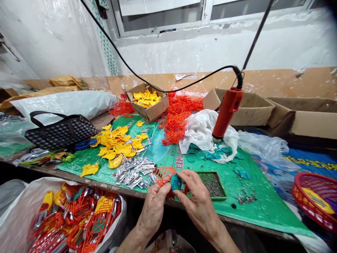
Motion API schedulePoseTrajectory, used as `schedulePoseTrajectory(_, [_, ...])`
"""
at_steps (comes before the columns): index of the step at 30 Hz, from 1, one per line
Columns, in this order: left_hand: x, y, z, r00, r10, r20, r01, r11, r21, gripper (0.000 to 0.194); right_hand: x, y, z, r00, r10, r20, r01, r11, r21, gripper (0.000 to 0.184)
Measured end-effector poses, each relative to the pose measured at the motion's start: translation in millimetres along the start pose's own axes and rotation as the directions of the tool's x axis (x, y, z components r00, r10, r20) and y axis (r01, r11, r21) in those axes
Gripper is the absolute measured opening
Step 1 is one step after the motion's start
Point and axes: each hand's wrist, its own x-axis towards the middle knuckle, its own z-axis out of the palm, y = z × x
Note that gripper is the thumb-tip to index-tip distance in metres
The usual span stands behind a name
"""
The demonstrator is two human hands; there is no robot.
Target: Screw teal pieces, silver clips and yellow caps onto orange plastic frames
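Observation:
My left hand (154,203) pinches an orange plastic lattice piece (164,174) just over the table's front edge. Against that piece sits a small teal plastic part (176,182), gripped between the thumb and fingers of my right hand (195,196). The fingers cover where the two parts meet. Beside my right hand lies a green tray (223,193) of tiny metal screws. Silver metal-look pieces (135,172) are heaped behind and left of my hands, with yellow plastic pieces (116,140) beyond them.
A red electric screwdriver (228,110) hangs from a cable over teal parts and a white cloth (200,126). Orange lattice pieces (175,123) pile behind. A cardboard box (155,111) holds yellow pieces. At lower left stands a white bag (13,214) of assembled pieces; a red basket (313,203) is right.

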Motion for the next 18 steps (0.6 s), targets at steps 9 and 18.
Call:
schedulePoseTrajectory(9, [0,-4,1.0,0.993,0.091,-0.073,-0.096,0.994,-0.059,0.022,3,-12,2,0.999,-0.046,-0.012,0.044,0.991,-0.123,0.044])
schedulePoseTrajectory(18, [-5,5,7.0,0.994,0.085,-0.068,-0.084,0.996,0.022,0.019,-6,-12,10,0.992,-0.114,-0.052,0.097,0.962,-0.254,0.025])
